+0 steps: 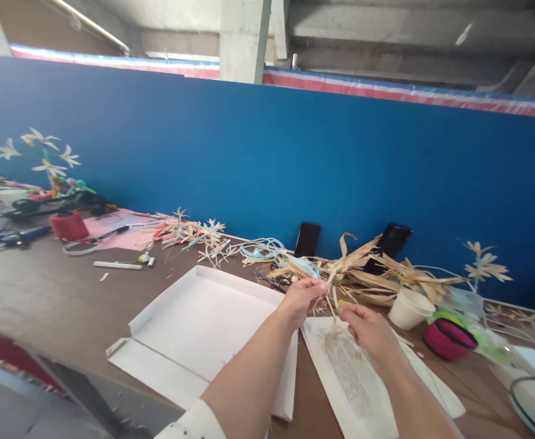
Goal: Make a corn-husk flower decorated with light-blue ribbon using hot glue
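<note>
While my left hand (305,299) pinches a pale husk strip (334,299), fingers nearly together, my right hand (366,326) curls in at the strip's four o'clock, its hold too blurred to tell. The dangling end (333,334) smears over the printed sheet (347,378) at six o'clock; my left forearm (251,366) hides part of the white box (221,314) at eight o'clock.

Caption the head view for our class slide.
Left hand and right hand hold pale strips near a printed sheet and white box.
</note>
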Action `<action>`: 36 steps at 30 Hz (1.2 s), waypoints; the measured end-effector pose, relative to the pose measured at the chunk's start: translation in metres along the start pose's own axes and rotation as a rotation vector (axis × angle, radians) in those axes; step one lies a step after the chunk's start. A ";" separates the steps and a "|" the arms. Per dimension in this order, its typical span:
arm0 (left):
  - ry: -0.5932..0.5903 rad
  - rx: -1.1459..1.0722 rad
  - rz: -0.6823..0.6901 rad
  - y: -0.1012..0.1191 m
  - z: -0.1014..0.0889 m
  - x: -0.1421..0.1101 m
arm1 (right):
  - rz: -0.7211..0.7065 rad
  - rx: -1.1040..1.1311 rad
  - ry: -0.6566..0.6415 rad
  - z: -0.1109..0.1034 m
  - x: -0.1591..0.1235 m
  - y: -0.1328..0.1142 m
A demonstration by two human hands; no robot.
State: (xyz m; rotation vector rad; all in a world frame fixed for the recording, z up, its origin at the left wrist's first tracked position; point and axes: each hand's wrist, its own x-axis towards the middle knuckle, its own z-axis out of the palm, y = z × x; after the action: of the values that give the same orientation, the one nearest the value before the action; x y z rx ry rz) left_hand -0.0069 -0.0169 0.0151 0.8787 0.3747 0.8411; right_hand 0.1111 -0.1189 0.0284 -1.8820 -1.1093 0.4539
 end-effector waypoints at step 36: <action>-0.136 -0.044 -0.063 0.008 0.001 -0.007 | 0.068 0.336 -0.090 -0.004 -0.002 -0.007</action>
State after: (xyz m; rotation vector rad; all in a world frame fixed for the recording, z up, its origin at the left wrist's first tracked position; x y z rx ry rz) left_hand -0.0148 -0.0198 0.0216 0.8735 0.2624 0.7251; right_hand 0.1094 -0.1218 0.0361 -1.6193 -0.9610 0.7234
